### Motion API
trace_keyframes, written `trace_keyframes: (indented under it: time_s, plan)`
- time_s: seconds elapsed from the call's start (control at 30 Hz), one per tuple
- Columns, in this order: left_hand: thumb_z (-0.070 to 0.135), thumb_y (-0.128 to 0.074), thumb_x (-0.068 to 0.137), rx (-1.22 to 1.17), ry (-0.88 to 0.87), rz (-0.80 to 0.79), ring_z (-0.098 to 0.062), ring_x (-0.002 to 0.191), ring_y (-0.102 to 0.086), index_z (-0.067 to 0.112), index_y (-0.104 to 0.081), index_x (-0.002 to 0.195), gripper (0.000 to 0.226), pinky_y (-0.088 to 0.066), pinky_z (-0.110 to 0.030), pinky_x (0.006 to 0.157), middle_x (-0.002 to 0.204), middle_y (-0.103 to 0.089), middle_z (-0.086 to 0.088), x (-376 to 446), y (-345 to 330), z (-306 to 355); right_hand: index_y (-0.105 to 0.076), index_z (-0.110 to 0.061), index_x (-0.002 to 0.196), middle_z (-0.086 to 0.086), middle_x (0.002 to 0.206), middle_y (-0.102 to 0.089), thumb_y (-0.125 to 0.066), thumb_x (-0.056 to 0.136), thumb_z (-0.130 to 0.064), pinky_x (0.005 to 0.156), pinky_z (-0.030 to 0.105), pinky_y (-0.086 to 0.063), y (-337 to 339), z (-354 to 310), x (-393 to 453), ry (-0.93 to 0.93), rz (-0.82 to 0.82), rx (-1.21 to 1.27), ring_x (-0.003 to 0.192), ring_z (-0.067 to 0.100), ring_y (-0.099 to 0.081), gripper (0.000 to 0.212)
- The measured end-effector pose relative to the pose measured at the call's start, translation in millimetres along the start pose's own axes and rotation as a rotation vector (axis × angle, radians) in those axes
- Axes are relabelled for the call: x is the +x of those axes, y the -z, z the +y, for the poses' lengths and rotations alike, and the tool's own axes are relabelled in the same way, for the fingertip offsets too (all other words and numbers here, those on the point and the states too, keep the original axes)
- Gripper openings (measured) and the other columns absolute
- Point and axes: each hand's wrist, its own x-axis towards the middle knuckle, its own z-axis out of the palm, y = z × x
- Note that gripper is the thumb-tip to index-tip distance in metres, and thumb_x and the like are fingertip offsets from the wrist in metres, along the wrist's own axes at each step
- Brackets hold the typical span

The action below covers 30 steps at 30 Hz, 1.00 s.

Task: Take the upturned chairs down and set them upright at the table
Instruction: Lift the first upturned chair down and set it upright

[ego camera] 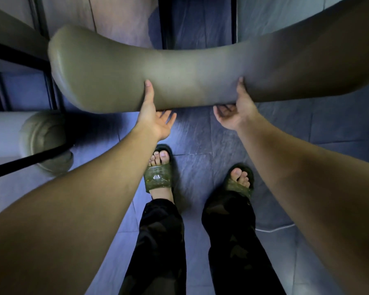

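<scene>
An olive-green plastic chair (179, 73) fills the upper half of the head view, its curved shell stretching from left to right above the floor. My left hand (153, 116) grips its near edge, thumb on top and fingers underneath. My right hand (237, 109) holds the same edge a little to the right, thumb up against the shell and fingers curled below. The chair's legs are hidden from me. A second olive chair (45, 141) with a black metal leg (26, 162) sits at the lower left, blurred.
Black metal frame bars (19, 58) and a pale table surface (6, 133) lie at the left. Dark grey floor tiles (200, 135) spread below. My feet in green sandals (158, 177) stand right under the chair's edge.
</scene>
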Motion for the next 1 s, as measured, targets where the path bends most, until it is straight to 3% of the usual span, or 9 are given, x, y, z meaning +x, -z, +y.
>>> trace_keyframes:
  time_s: [0.1, 0.23, 0.33, 0.47, 0.53, 0.67, 0.8, 0.87, 1.0]
  plan:
    - [0.072, -0.058, 0.074, 0.041, 0.008, 0.021, -0.013, 0.128, -0.051, 0.022, -0.045, 0.139, 0.084, -0.043, -0.032, 0.104, 0.137, -0.048, 0.002, -29, 3, -5, -0.056, -0.016, 0.097, 0.000, 0.100, -0.060, -0.064, 0.078, -0.066, 0.083, 0.029, -0.051, 9, -3, -33, -0.025, 0.046, -0.046, 0.108, 0.015, -0.059, 0.054]
    - [0.073, -0.061, 0.071, 0.099, 0.001, 0.047, -0.012, 0.120, -0.057, 0.024, -0.050, 0.130, 0.077, -0.043, -0.032, 0.100, 0.133, -0.055, 0.003, -84, 7, -7, -0.054, -0.016, 0.088, -0.002, 0.079, -0.054, -0.065, 0.077, -0.066, 0.073, 0.027, -0.051, 19, -7, -94, -0.042, 0.097, -0.082, 0.075, 0.012, -0.056, 0.052]
    - [0.073, -0.060, 0.072, 0.136, -0.026, 0.070, -0.014, 0.116, -0.057, 0.025, -0.052, 0.125, 0.071, -0.042, -0.034, 0.102, 0.126, -0.058, 0.003, -128, 8, -4, -0.053, -0.017, 0.088, -0.002, 0.073, -0.050, -0.065, 0.077, -0.066, 0.077, 0.028, -0.051, 23, -11, -142, -0.061, 0.097, -0.126, 0.075, 0.012, -0.055, 0.052]
    - [0.065, -0.061, 0.077, 0.171, -0.123, 0.060, -0.017, 0.109, -0.060, 0.024, -0.054, 0.126, 0.064, -0.044, -0.036, 0.103, 0.122, -0.062, 0.000, -186, 7, 9, -0.051, -0.018, 0.116, 0.001, 0.090, -0.058, -0.066, 0.079, -0.062, 0.085, 0.029, -0.050, 25, -23, -208, -0.010, 0.091, -0.220, 0.102, 0.017, -0.059, 0.059]
    - [0.059, -0.062, 0.080, 0.217, -0.187, 0.059, -0.016, 0.102, -0.063, 0.027, -0.056, 0.122, 0.053, -0.047, -0.035, 0.097, 0.120, -0.064, 0.002, -218, 8, 20, -0.051, -0.017, 0.123, 0.002, 0.094, -0.062, -0.067, 0.079, -0.060, 0.081, 0.030, -0.050, 23, -29, -245, 0.008, 0.082, -0.251, 0.098, 0.018, -0.062, 0.064]
    - [0.053, -0.067, 0.079, 0.291, -0.320, 0.120, -0.015, 0.093, -0.066, 0.027, -0.058, 0.104, 0.037, -0.051, -0.030, 0.081, 0.107, -0.068, 0.005, -281, 3, 42, -0.054, -0.014, 0.126, 0.006, 0.090, -0.066, -0.070, 0.080, -0.055, 0.066, 0.029, -0.049, 16, -46, -315, 0.025, 0.074, -0.302, 0.083, 0.018, -0.064, 0.064]
    - [0.045, -0.070, 0.079, 0.206, -0.369, 0.119, -0.016, 0.103, -0.062, 0.023, -0.057, 0.119, 0.047, -0.052, -0.030, 0.068, 0.119, -0.065, 0.002, -339, -17, 62, -0.051, -0.008, 0.119, 0.015, 0.109, -0.069, -0.069, 0.087, -0.044, 0.077, 0.032, -0.050, 6, -71, -380, 0.060, 0.085, -0.375, 0.093, 0.025, -0.066, 0.052]
    - [0.035, -0.070, 0.083, 0.119, -0.375, 0.096, -0.015, 0.096, -0.059, 0.020, -0.053, 0.118, 0.041, -0.055, -0.036, 0.071, 0.120, -0.061, -0.002, -365, -29, 69, -0.051, -0.007, 0.120, 0.016, 0.117, -0.067, -0.066, 0.089, -0.043, 0.076, 0.030, -0.051, 0, -81, -410, 0.073, 0.098, -0.432, 0.091, 0.024, -0.066, 0.050]
    - [0.019, -0.065, 0.089, -0.014, -0.362, 0.052, -0.026, 0.097, -0.058, 0.021, -0.042, 0.112, 0.032, -0.051, -0.051, 0.087, 0.117, -0.057, -0.010, -412, -56, 82, -0.051, -0.010, 0.127, 0.015, 0.113, -0.070, -0.065, 0.090, -0.043, 0.055, 0.027, -0.049, -14, -100, -458, 0.120, 0.144, -0.500, 0.072, 0.022, -0.065, 0.051]
